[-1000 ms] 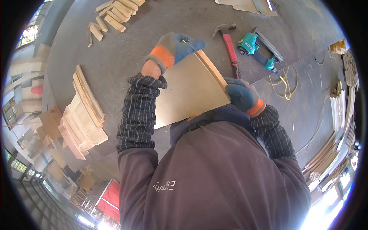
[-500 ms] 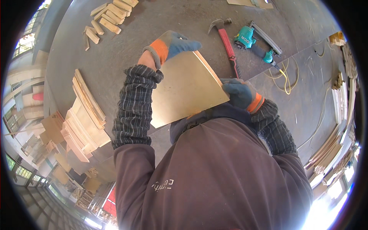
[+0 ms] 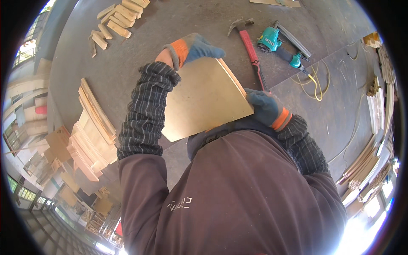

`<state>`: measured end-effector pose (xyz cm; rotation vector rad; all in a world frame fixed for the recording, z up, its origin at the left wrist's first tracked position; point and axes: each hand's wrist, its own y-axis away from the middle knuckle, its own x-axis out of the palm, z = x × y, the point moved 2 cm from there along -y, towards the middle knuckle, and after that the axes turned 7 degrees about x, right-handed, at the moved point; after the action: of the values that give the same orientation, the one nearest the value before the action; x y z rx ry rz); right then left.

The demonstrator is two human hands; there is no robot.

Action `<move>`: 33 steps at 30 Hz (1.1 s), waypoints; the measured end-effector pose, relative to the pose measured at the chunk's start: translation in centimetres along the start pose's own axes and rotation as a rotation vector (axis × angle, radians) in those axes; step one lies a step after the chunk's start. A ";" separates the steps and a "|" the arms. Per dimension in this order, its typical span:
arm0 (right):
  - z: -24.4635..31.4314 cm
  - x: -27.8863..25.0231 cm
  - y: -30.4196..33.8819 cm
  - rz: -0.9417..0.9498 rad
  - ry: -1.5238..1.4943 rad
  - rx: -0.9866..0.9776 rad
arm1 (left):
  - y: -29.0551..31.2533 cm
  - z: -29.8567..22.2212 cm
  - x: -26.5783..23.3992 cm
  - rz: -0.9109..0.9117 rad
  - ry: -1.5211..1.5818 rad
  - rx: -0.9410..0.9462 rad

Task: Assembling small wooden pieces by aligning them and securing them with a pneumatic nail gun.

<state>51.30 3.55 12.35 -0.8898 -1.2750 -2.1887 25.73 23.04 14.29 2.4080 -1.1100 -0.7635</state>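
Note:
A flat tan wooden panel is held up in front of me, tilted, its broad face toward me. A pale wood strip runs along its right edge. My left hand, in a blue and orange work glove, is closed over the panel's far edge. At the panel's right corner, my right hand, gloved alike, grips the edge; some of its fingers are hidden. Just beyond the right hand lies a claw hammer with a red and black handle. A teal nail gun rests to the hammer's right.
Several short wood blocks lie at the far left of the dark tabletop. Stacked boards and strips sit at the near left. A yellow air hose trails from the nail gun. More wood strips are piled along the right side.
The view has shifted slightly, so the table things appear a little further left. Both hands keep their grip on the panel, which has barely moved.

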 end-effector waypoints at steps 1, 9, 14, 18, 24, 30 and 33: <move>0.2 0.6 0.2 0.007 -0.012 -0.011 | 0.0 -0.2 0.0 0.001 0.001 -0.001; -0.7 0.0 0.2 0.080 -0.081 -0.007 | 0.4 -1.6 0.4 0.078 -0.135 0.137; -1.0 0.1 0.6 0.064 -0.075 -0.013 | -0.7 0.2 0.5 0.119 -0.156 0.153; -1.2 0.4 0.6 0.058 -0.116 -0.008 | -1.8 3.9 0.9 0.135 -0.108 0.165; 0.8 2.6 1.8 -0.208 0.352 -0.093 | -1.5 2.3 1.0 0.162 -0.366 0.342; 0.6 4.8 0.4 -0.574 1.104 -0.415 | 0.6 -1.5 0.8 0.142 -0.161 0.340; 0.5 4.8 0.2 -0.523 0.917 -0.318 | 1.4 -1.6 0.7 0.085 0.078 0.013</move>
<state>48.29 3.57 16.12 0.4360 -0.7352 -2.7123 26.34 21.80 16.07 2.3630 -1.1806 -0.6313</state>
